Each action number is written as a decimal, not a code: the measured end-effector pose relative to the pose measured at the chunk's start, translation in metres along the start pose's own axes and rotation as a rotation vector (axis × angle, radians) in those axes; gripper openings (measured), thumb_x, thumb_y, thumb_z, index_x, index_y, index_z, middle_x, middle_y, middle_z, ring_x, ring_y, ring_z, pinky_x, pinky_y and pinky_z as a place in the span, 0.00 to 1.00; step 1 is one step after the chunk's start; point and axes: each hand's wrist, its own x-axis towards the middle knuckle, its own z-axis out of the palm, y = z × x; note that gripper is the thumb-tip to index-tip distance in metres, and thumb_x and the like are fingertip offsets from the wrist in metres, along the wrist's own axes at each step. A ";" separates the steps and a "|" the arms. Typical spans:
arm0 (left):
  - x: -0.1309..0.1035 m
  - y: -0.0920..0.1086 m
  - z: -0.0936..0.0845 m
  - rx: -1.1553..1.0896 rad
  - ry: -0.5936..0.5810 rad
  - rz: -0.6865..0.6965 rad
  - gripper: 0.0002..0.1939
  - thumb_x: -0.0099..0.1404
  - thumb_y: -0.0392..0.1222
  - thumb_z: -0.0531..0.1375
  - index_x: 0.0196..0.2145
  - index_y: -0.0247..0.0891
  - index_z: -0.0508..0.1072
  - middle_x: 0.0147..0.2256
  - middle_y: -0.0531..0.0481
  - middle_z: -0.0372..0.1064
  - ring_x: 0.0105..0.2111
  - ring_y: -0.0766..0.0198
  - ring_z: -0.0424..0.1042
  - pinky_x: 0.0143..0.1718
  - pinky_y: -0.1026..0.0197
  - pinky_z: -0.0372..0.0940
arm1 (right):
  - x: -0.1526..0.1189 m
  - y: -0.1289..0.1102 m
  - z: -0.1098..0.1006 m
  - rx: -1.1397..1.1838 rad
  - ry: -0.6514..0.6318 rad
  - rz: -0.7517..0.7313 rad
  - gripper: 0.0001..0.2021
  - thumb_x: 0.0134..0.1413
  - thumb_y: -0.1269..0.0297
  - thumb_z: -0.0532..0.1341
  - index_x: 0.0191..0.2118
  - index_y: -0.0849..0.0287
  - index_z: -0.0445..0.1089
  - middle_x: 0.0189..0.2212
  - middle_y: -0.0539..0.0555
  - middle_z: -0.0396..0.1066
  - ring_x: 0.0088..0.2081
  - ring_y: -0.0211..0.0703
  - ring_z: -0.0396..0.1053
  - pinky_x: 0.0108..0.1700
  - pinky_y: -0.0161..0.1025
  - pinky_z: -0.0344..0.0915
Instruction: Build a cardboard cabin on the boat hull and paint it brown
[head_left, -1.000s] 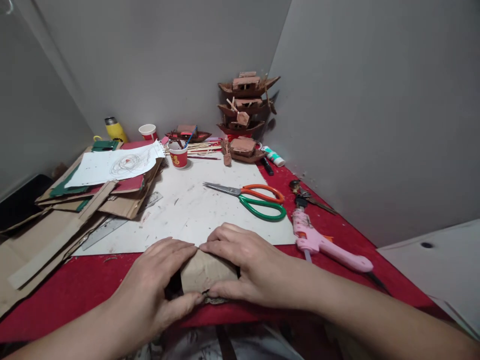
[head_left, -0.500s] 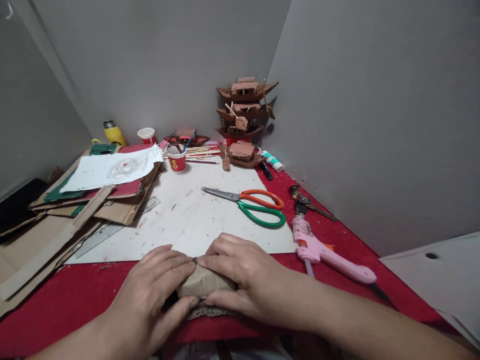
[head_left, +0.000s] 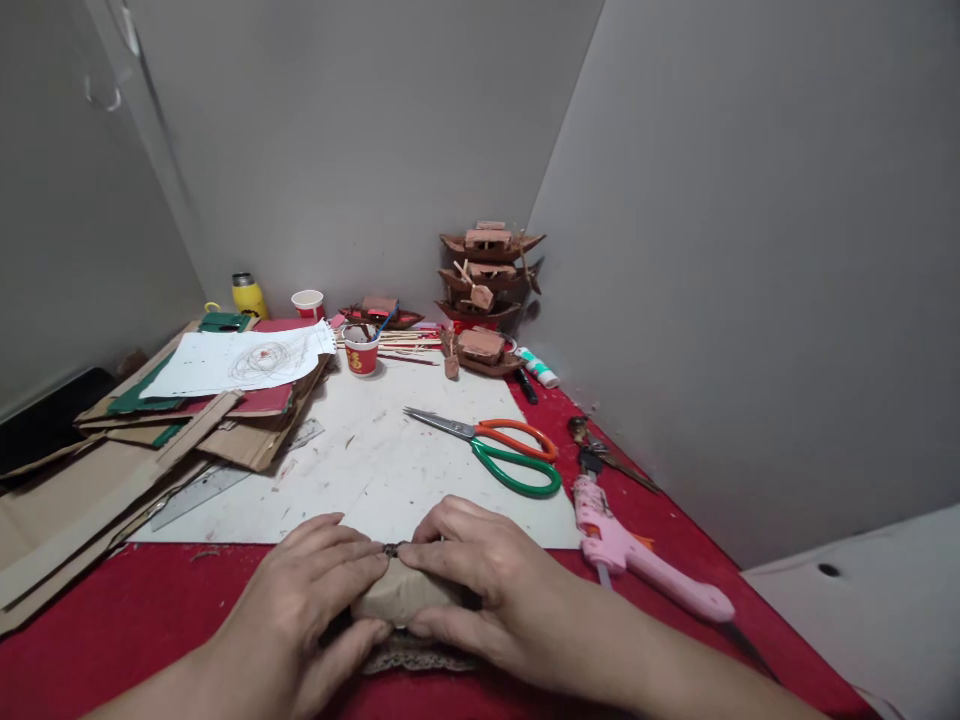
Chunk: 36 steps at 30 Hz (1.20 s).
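Left hand (head_left: 304, 595) and right hand (head_left: 487, 580) grip tan cardboard piece (head_left: 409, 592) from either side at near edge of red-covered counter (head_left: 157, 610). Scissors (head_left: 487, 445), orange and green handles, lie on white sheet (head_left: 360, 480) beyond. Pink glue gun (head_left: 637, 560) at right. Flattened cardboard (head_left: 247, 440) and scribbled paper (head_left: 247, 360) piled left. Model boats (head_left: 487, 275) stacked far side, near wall; red-and-white cup (head_left: 361, 353) holds blue stick (head_left: 387, 320).
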 end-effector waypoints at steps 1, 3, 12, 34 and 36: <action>0.000 0.000 0.000 -0.003 -0.002 0.003 0.20 0.63 0.35 0.62 0.52 0.39 0.64 0.43 0.44 0.78 0.43 0.52 0.77 0.49 0.44 0.70 | 0.000 0.001 0.001 -0.003 0.001 -0.004 0.10 0.59 0.63 0.64 0.45 0.61 0.75 0.39 0.57 0.70 0.42 0.45 0.66 0.44 0.40 0.64; -0.001 -0.001 0.002 -0.013 -0.007 -0.001 0.20 0.63 0.35 0.62 0.52 0.39 0.65 0.43 0.44 0.78 0.43 0.53 0.77 0.49 0.44 0.69 | 0.001 0.002 0.003 -0.004 0.011 -0.012 0.11 0.59 0.63 0.64 0.45 0.61 0.75 0.38 0.57 0.70 0.41 0.45 0.66 0.44 0.40 0.64; -0.001 -0.002 0.002 -0.065 -0.052 -0.055 0.15 0.64 0.36 0.61 0.49 0.41 0.68 0.42 0.46 0.78 0.42 0.55 0.76 0.53 0.44 0.63 | 0.004 0.010 0.009 -0.015 0.070 -0.054 0.14 0.57 0.62 0.66 0.46 0.63 0.76 0.37 0.57 0.73 0.40 0.45 0.67 0.42 0.39 0.64; 0.004 0.011 -0.010 -0.249 -0.169 -0.354 0.13 0.64 0.40 0.61 0.46 0.38 0.75 0.41 0.43 0.74 0.43 0.54 0.71 0.46 0.52 0.66 | -0.006 0.008 0.005 -0.168 0.079 0.023 0.15 0.52 0.59 0.70 0.42 0.62 0.75 0.35 0.56 0.70 0.40 0.47 0.66 0.40 0.40 0.64; 0.002 0.011 -0.011 -0.247 -0.173 -0.366 0.16 0.63 0.41 0.62 0.49 0.38 0.73 0.44 0.42 0.74 0.45 0.53 0.71 0.48 0.51 0.66 | -0.009 0.005 0.000 -0.149 0.053 0.056 0.17 0.53 0.58 0.69 0.46 0.62 0.74 0.39 0.57 0.71 0.43 0.48 0.67 0.44 0.41 0.65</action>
